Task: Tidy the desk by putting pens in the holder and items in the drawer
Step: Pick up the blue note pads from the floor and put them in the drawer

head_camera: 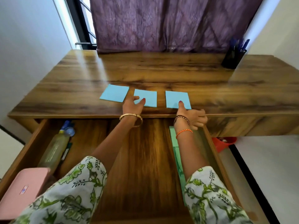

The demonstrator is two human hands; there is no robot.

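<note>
Pink case [24,189]: lower-left corner of the open drawer [142,159]. Bottle [55,147], yellowish, blue cap: lying in the drawer's left part, just beyond the case.

Three blue square notes in a row near the front edge of the wooden counter [161,68]:
- Left note [114,95]: lying free, untouched.
- Middle note [148,97]: left hand [131,106] on its near-left corner, fingers [143,101] lightly spread, thumb and forefinger tips on the paper.
- Right note [177,98]: right hand [192,116] presses one extended fingertip on its near edge; remaining fingers curled over the counter's front edge.

Green sheets [177,152]: along the drawer's right side, under the right forearm.

Black pen holder [233,58], blue pens inside: far right corner of the counter.
</note>
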